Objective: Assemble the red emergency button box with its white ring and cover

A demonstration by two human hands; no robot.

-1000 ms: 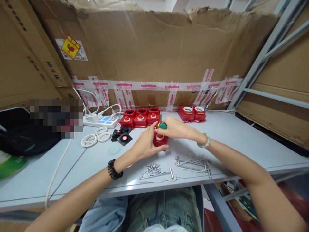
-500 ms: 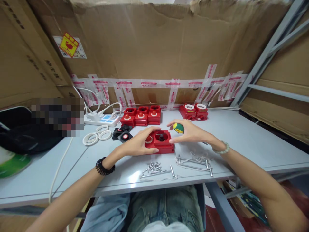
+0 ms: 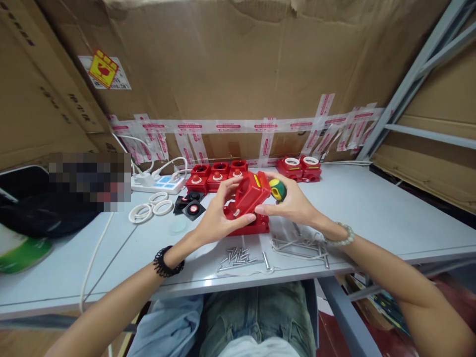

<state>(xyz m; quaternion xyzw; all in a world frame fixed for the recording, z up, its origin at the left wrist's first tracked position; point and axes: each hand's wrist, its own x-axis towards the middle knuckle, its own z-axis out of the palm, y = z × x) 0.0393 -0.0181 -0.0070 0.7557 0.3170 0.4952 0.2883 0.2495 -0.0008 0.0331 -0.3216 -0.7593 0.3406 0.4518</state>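
Note:
A red plastic cover [image 3: 250, 193] is tilted up above a red base [image 3: 253, 229]. My left hand [image 3: 223, 210] is closed round the cover's left side, the thumb along its lower edge. At the cover's right side, the fingers of my right hand [image 3: 292, 203] grip it. That same hand also keeps a screwdriver [image 3: 277, 190] with a green and yellow handle in the palm; a bit of its shaft shows below the hand. The inside of the base is mostly hidden by the cover and my fingers.
Nearby lie loose screws [image 3: 240, 256], metal rods with string [image 3: 299, 249], white rings [image 3: 140, 213], black square parts [image 3: 193, 209] and a translucent disc [image 3: 178, 226]. Behind stand red units [image 3: 217, 179], two more with white rings [image 3: 299, 169] and a power strip [image 3: 159, 184]. Cardboard [image 3: 238, 64] walls the back.
The red cover has been lifted off its base and tilted, with both hands now on it. My right hand has turned with the screwdriver. A translucent disc has come into sight by my left wrist.

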